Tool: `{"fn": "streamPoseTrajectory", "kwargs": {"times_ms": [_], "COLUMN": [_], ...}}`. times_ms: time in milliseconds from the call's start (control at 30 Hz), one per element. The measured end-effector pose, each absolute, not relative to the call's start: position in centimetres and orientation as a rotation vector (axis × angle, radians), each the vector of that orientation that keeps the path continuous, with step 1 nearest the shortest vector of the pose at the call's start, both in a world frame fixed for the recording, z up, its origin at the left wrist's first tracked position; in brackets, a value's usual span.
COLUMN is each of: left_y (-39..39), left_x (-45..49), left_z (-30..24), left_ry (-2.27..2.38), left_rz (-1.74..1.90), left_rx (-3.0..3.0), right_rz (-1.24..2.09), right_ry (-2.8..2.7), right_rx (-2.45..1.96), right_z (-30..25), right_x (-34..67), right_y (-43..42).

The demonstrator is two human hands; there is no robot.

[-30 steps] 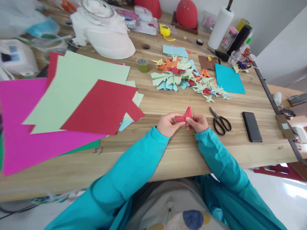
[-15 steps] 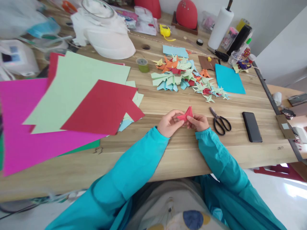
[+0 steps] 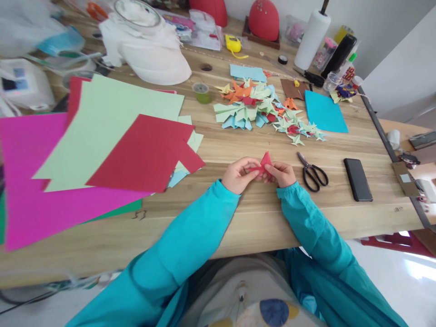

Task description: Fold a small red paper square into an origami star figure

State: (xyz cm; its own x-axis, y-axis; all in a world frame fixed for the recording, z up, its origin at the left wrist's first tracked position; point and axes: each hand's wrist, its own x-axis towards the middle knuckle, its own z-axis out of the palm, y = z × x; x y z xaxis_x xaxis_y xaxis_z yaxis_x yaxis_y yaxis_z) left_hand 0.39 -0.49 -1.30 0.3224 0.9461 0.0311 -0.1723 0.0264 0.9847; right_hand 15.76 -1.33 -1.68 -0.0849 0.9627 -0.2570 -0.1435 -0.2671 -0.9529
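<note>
A small folded red paper piece [image 3: 263, 162] sits between both my hands just above the wooden table [image 3: 259, 218]. My left hand [image 3: 238, 175] pinches its left end with thumb and fingers closed. My right hand [image 3: 282, 174] pinches its right side, fingers curled around it. A pointed flap of the piece sticks upward between my fingertips. Both arms wear teal sleeves.
Black scissors [image 3: 312, 172] and a dark phone [image 3: 358, 179] lie right of my hands. A pile of folded paper shapes [image 3: 262, 109] and a blue sheet [image 3: 324, 113] lie beyond. Large red [image 3: 146, 154], pale green [image 3: 109, 118] and magenta [image 3: 34, 181] sheets cover the left.
The red piece has been pressed a little smaller between my fingers; its left tip is now covered by my left thumb. My hands stay in the same place.
</note>
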Motion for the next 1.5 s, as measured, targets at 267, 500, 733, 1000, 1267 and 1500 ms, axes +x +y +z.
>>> {"fn": "streamPoseTrajectory", "kwargs": {"times_ms": [267, 500, 733, 1000, 1267, 1500], "left_y": [-0.48, -0.71, -0.6, -0.49, -0.53, -0.54], "left_x": [0.19, 0.4, 0.42, 0.24, 0.06, 0.1], "left_z": [-1.27, -1.0, -1.34, -1.37, -1.24, -1.1], "left_ry": [0.845, 0.943, 0.946, 0.896, 0.754, 0.632], "left_rz": [1.028, 1.066, 1.016, 0.941, 0.909, 0.847], "left_rx": [1.185, 1.203, 1.185, 1.183, 1.023, 0.794], "right_rz": [1.515, 1.475, 1.36, 1.47, 1.701, 1.669], "right_ry": [-1.039, -1.103, -1.215, -1.164, -1.02, -0.971], "right_rx": [-1.24, -1.259, -1.246, -1.213, -1.121, -1.101], "right_z": [-1.68, -1.4, -0.85, -1.01, -1.57, -1.37], "right_x": [15.73, 15.72, 15.43, 15.58, 15.93, 15.92], "right_y": [-1.33, -1.46, -2.01, -1.85, -1.56, -1.62]}}
